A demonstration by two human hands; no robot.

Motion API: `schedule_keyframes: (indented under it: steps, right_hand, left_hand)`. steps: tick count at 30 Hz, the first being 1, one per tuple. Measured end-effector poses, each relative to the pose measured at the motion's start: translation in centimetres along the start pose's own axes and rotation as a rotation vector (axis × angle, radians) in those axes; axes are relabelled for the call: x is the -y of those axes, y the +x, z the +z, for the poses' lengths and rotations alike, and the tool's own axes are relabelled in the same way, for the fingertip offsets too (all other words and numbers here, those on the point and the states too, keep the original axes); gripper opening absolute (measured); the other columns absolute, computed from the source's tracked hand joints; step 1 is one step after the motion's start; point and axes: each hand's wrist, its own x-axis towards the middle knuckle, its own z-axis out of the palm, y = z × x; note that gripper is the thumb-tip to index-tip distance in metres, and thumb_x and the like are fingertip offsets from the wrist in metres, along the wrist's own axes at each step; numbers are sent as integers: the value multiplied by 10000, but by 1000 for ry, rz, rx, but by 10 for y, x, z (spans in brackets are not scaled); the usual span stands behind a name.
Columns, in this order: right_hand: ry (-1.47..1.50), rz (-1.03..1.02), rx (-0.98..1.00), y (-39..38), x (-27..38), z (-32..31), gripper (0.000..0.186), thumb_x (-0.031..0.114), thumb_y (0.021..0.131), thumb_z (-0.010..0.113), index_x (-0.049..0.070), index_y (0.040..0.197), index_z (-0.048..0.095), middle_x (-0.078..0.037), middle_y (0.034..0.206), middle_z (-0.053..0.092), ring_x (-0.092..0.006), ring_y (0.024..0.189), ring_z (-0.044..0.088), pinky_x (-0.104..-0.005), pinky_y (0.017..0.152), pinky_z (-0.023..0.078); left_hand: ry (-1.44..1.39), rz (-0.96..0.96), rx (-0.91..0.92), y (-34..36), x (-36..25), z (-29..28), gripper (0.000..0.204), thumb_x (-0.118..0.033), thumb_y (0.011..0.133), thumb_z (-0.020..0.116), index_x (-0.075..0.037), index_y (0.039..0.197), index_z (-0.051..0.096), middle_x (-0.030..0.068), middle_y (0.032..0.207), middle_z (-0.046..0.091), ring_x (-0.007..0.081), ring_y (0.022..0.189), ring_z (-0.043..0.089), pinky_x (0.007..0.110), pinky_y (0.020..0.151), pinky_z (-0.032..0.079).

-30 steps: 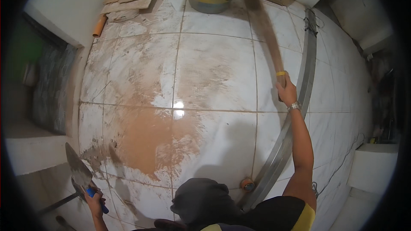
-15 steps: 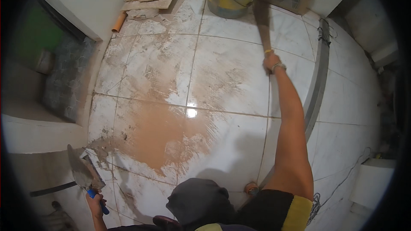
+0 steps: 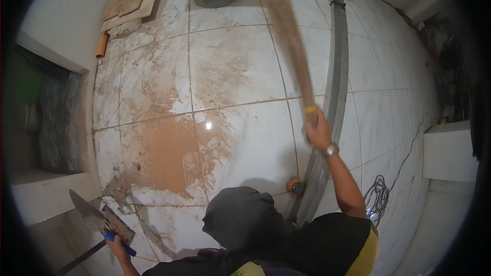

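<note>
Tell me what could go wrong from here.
The right hand grips the broom close to the long metal bar, so a wide stroke might knock against it. The brown residue lies beside whiter tiles; careless sweeping could spread it onto them. The loosely coiled cord on the floor at right could catch a foot.

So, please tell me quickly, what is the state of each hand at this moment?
Left hand: closed, holding a blue-handled trowel.
Right hand: closed, holding a long broom.
</note>
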Motion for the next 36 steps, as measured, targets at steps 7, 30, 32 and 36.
schedule_keyframes:
  steps: [7, 30, 32, 36]
  right_hand:
    - [-180, 630, 28, 178, -76, 6, 672, 262, 852, 675, -26, 1378, 374, -279, 1193, 635, -410, 1060, 659, -451, 917, 537]
    - [312, 473, 46, 173, -18, 88, 361, 250, 872, 630, -83, 1010, 625, -190, 935, 685, -307, 794, 654, -435, 728, 530]
    - [30, 539, 150, 218, -59, 105, 422, 267, 857, 625, -106, 1054, 630, -235, 1041, 691, -352, 889, 690, -436, 799, 557]
    - [-1166, -493, 749, 218, -59, 168, 572, 209, 854, 558, -112, 1309, 428, -293, 1140, 665, -432, 1044, 659, -500, 910, 535]
  left_hand:
    - [-115, 50, 24, -12, -27, 8, 323, -170, 773, 591, -35, 1063, 545, 39, 797, 518, 136, 574, 520, 277, 528, 453]
    - [-85, 78, -159, -67, -10, -56, 229, -264, 785, 662, -62, 857, 581, 2, 598, 522, 111, 466, 513, 274, 477, 455]
    - [-112, 127, -59, -63, -31, -44, 247, -219, 758, 626, -15, 896, 615, 19, 599, 534, 110, 467, 508, 272, 492, 454]
    - [-179, 191, -71, -69, -62, -26, 284, -193, 731, 612, 5, 933, 630, 37, 610, 542, 110, 486, 515, 261, 481, 432]
